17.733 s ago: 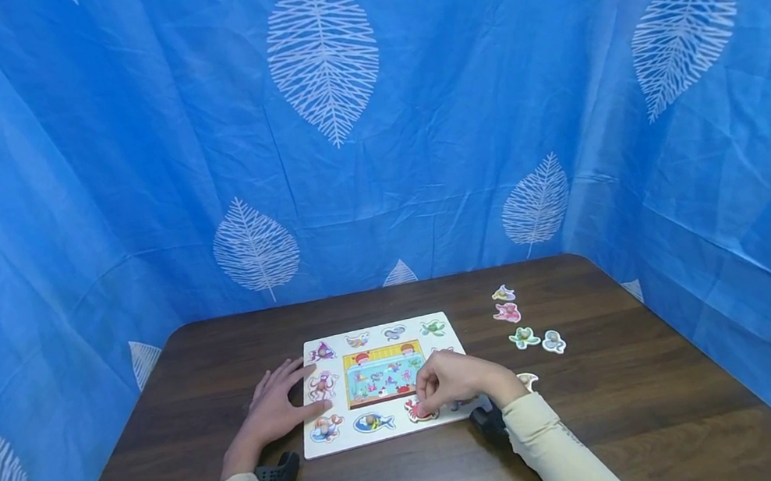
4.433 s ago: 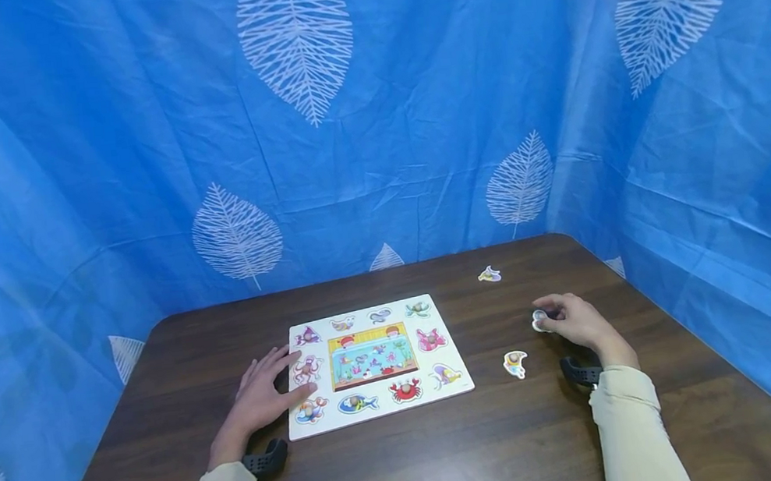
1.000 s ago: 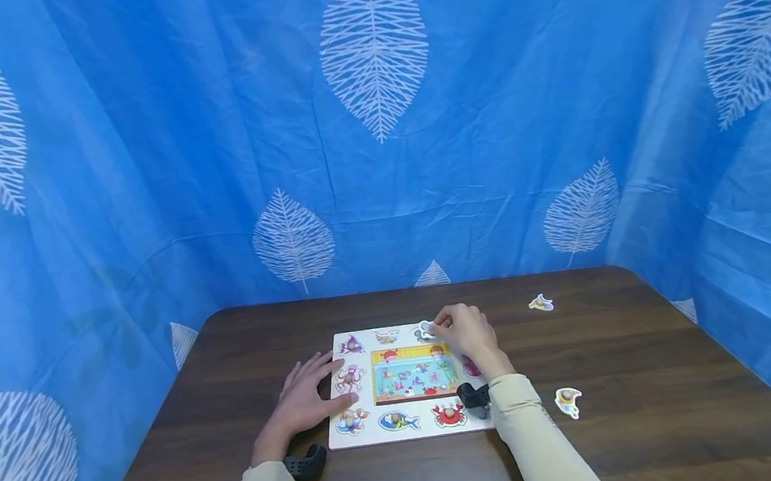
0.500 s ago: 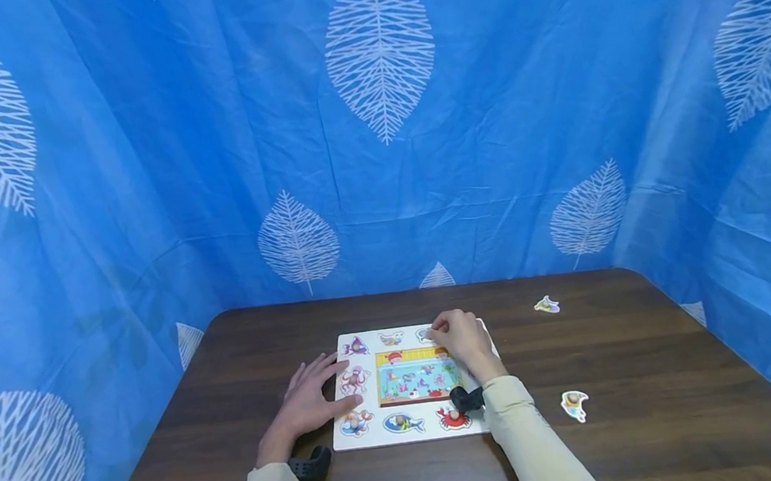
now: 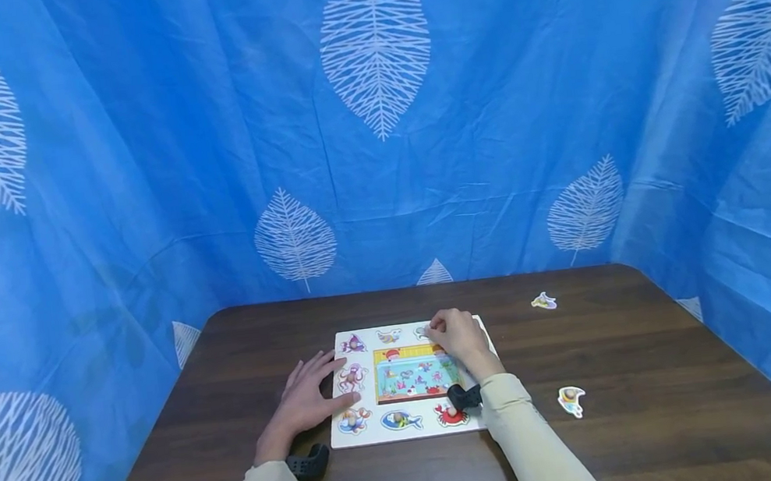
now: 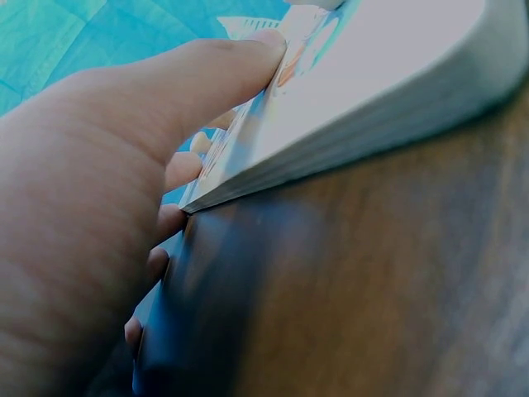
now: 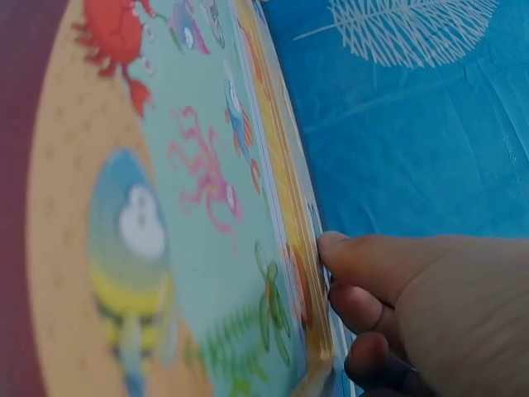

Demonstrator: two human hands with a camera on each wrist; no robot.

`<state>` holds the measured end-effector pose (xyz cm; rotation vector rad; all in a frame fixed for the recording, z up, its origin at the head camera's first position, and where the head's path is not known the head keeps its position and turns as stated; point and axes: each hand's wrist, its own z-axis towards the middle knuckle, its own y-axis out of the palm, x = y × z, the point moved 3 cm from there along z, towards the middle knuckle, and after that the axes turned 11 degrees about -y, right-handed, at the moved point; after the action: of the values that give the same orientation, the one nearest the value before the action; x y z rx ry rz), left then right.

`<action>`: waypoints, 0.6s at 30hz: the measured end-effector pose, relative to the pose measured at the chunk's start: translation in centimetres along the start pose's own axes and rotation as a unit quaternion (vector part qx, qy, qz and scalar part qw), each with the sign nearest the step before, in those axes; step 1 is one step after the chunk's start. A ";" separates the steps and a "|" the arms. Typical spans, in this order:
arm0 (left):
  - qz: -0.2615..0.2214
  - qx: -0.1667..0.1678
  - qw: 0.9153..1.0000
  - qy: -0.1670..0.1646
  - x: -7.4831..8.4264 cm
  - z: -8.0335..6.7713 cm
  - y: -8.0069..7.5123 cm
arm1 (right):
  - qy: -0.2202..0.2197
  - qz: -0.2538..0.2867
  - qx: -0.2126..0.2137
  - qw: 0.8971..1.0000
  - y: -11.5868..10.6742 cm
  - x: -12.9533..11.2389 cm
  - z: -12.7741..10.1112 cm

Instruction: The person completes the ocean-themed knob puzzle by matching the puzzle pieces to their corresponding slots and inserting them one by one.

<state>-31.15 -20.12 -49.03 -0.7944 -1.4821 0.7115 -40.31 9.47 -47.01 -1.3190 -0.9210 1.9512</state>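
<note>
Puzzle board (image 5: 413, 432) lies flat at centre of the worktop (image 5: 632, 434). Left hand (image 5: 306, 398) rests on the board's left edge; right hand (image 5: 457, 336) sits over its far right corner, its forearm crossing the right side. Two loose pieces lie right of the board: one (image 5: 543, 301) near the far edge, one (image 5: 572, 400) nearer. Bare worktop stretches left of, behind and in front of the board. Blue curtain (image 5: 139, 180) closes in three sides.

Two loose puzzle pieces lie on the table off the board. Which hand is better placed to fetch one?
Right, probably. Both loose pieces, the far piece and the near piece, lie right of the puzzle board. The right hand works the board's far edge; the left hand rests on its left side.
</note>
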 end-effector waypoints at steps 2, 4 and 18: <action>-0.001 0.001 1.000 0.000 0.0 0.0 0.0 | -0.003 0.002 0.000 1.000 -0.2 0.0 -0.1; -0.001 0.001 1.000 0.000 0.0 0.0 0.0 | -0.002 0.007 0.007 1.000 -0.5 0.2 -0.3; -0.003 0.003 1.000 0.011 0.1 0.0 -0.1 | 0.015 0.007 0.082 0.997 -3.7 3.5 -0.6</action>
<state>-31.19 -20.05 -48.90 -0.7912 -1.4605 0.7000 -40.47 14.50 -45.95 -1.2599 -0.7227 1.9662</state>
